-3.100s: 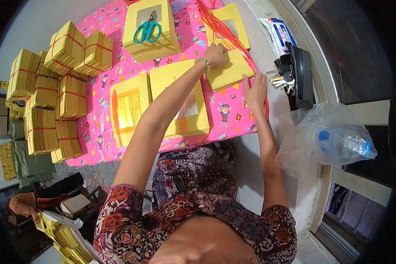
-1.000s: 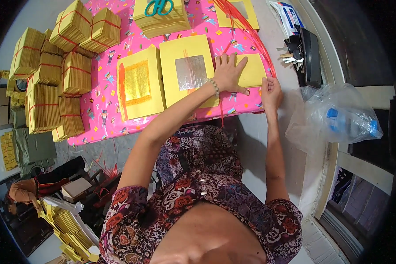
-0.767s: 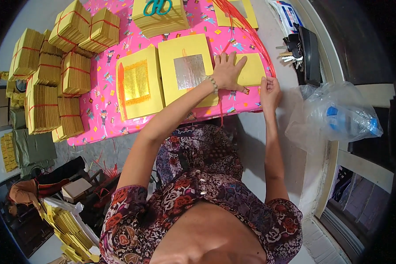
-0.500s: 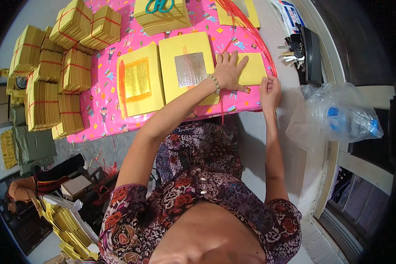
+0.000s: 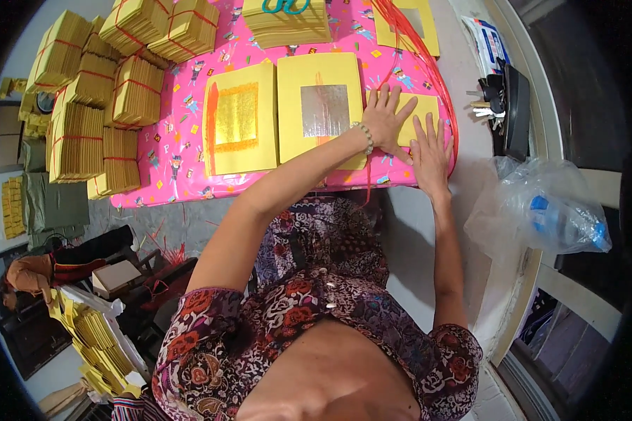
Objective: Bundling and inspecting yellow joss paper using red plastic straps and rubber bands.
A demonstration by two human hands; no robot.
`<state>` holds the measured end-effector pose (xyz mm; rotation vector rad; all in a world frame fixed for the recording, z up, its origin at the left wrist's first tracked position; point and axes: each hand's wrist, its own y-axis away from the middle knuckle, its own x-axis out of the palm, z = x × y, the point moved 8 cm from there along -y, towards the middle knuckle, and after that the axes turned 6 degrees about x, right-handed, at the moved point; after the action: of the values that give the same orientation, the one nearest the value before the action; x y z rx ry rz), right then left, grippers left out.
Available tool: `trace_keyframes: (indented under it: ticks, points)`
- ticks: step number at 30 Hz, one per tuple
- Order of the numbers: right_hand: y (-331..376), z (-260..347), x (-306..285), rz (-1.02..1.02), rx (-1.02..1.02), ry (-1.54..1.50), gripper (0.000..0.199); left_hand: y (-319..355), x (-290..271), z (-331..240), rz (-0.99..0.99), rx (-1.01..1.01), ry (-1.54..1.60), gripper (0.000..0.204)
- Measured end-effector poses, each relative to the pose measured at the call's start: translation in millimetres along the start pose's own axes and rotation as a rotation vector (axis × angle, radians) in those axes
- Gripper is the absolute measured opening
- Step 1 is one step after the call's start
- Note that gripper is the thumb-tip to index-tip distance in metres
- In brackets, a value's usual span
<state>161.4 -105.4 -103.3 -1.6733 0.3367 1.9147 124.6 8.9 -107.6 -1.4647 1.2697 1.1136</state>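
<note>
My left hand [image 5: 385,121], with a beaded bracelet at the wrist, lies flat with fingers spread on a small yellow folded paper [image 5: 426,105]. Flat beside it is my right hand [image 5: 430,156], its fingers stretched over the paper's right part. Much of that paper is hidden under both hands. Just left of them rests a stack of yellow paper with a silver foil square [image 5: 323,116]. Farther left lies another yellow stack, bearing a gold square with an orange border [image 5: 235,119]. Loose red strands [image 5: 439,81] run along the table's right side.
Red-tied yellow paper bundles [image 5: 84,140] are piled on the left of the pink patterned tablecloth [image 5: 182,165]. Teal-handled scissors [image 5: 286,5] lie on a thick yellow stack at the back. Keys [image 5: 490,104] and a clear plastic bag [image 5: 541,207] are on the right.
My right hand has gone from pinching at the small paper's right edge to lying flat with fingers stretched. My left hand stays spread on the paper. The whole view has shifted slightly.
</note>
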Motion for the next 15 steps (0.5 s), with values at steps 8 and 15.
trace_keyframes:
  ticks: [8,15]
  points:
    - [-1,-4,1,0.009,-0.029,-0.044,0.048,13,-29,-17,-0.273,0.23,-0.004,0.114]
    - [-5,-5,-9,0.058,0.018,-0.092,0.05,77,-81,30,-0.181,0.13,0.44,0.057]
